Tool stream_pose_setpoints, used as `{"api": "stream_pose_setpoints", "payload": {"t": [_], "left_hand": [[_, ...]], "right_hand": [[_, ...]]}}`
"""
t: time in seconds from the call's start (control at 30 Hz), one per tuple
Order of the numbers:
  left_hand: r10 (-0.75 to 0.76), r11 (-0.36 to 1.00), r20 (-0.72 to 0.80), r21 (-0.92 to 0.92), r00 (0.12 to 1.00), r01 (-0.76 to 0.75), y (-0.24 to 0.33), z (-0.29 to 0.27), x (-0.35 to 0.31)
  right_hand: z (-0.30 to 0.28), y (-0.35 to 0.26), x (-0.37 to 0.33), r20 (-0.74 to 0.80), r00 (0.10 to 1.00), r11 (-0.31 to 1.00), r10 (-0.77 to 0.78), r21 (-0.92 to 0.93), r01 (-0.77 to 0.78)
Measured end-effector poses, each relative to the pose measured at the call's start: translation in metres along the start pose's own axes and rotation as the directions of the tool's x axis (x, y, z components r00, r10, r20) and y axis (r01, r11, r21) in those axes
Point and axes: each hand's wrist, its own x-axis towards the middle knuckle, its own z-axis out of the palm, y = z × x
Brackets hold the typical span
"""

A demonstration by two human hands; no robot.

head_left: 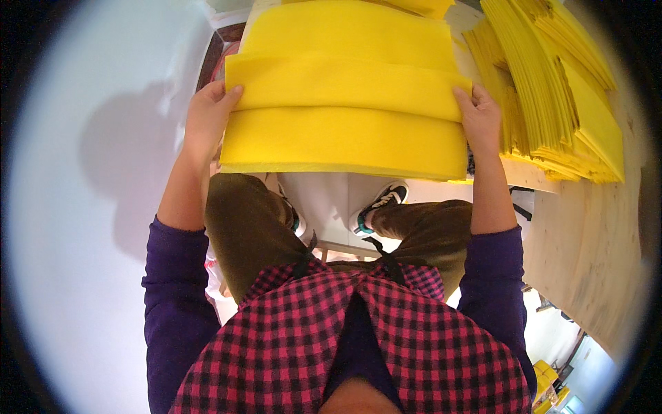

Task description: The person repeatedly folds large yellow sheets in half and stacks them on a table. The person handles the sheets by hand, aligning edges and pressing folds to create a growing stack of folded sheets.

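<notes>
Head view. Note yellow sheet [345, 84] stretched crosswise near the top centre, overlying a yellow layer [345, 143] in front, with further yellow material [345, 31] behind. Cannot tell whether separate from these or folded out of the same piece. Find left hand [209, 114] nearly closed on the sheet's left edge — pinching, thumb on top, fingertips partly hidden. Find right hand [480, 114] likewise pinching the right edge, thumb on the upper face. Cannot see what bears the layers from below. Record, just right of the right hand, a fanned pile of yellow pieces [538, 90] on a pale wooden worktop [579, 234]. See brown trousers [238, 221] nearer the body, with dark shoes [386, 198] on a pale floor [321, 200] between. Log also a red-and-black checked garment [276, 338], purple sleeves [176, 276], and a pale wall [76, 228] at left — shadowed in part.
</notes>
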Motion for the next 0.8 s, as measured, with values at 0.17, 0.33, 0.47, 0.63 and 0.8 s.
{"api": "stream_pose_setpoints", "payload": {"t": [0.17, 0.33, 0.47, 0.63, 0.8], "left_hand": [[0.038, 0.999, -0.021, 0.022, 0.999, -0.038, 0.003, 0.006, -0.005], [-0.003, 0.991, -0.022, 0.132, 1.0, 0.006, 0.005, 0.009, -0.004], [0.048, 0.984, -0.013, 0.17, 0.999, -0.045, 0.002, 0.008, -0.002], [0.059, 0.998, -0.009, 0.037, 0.998, -0.058, -0.002, 0.008, 0.003], [0.052, 0.994, -0.028, 0.102, 0.998, -0.048, -0.004, 0.007, 0.006]], "right_hand": [[0.004, 0.0, 0.001, -0.081, 0.997, 0.998, 0.007, -0.06, -0.012], [0.002, -0.008, -0.005, -0.118, 0.991, 0.9, -0.07, -0.435, 0.011], [0.001, -0.013, -0.008, -0.101, 0.991, 0.877, -0.085, -0.479, 0.027], [0.003, -0.008, -0.008, -0.131, 0.979, 0.9, -0.154, -0.427, 0.084], [0.003, -0.007, -0.008, -0.143, 0.977, 0.899, -0.159, -0.429, 0.083]]}}
